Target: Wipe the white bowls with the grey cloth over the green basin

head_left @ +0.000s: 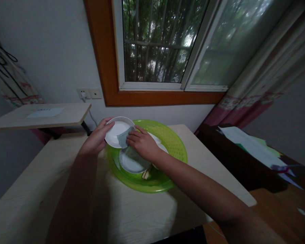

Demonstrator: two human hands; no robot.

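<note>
Round white plate (114,130): one, rim gripped by the left hand (98,137), right of its palm
Pale grey-green cloth (123,139): one, held in the right hand (143,142) against the plate
Round green plastic tray (178,149): one, below, bearing at least two white dishes (134,164)

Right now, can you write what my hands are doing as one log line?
left hand: holding white plate | right hand: holding pale cloth against it | below: green basin containing another dish
</note>
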